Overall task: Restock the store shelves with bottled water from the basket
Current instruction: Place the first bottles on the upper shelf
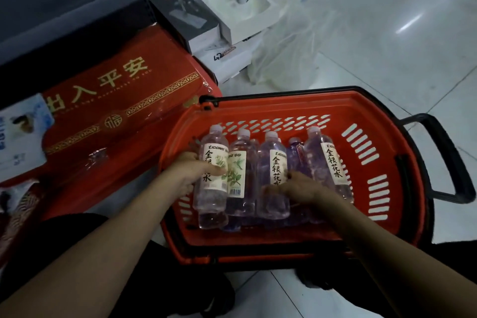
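A red plastic basket (361, 116) with black handles sits on the floor in front of me. Several clear water bottles with white caps and cream labels lie side by side in it. My left hand (192, 171) grips the leftmost bottle (213, 178), thumb across its label. My right hand (300, 187) holds the third bottle (275, 162) from the left, fingers over its lower label. A bottle with a leaf label (238, 170) lies between those two, and another bottle (327, 162) lies at the right.
A red doormat pack (111, 100) with gold characters lies left of the basket. Boxes (206, 20) and a clear plastic bag (289, 41) stand behind it. A dark shelf edge (64, 8) runs along the upper left. Pale floor tiles (400, 33) spread to the right.
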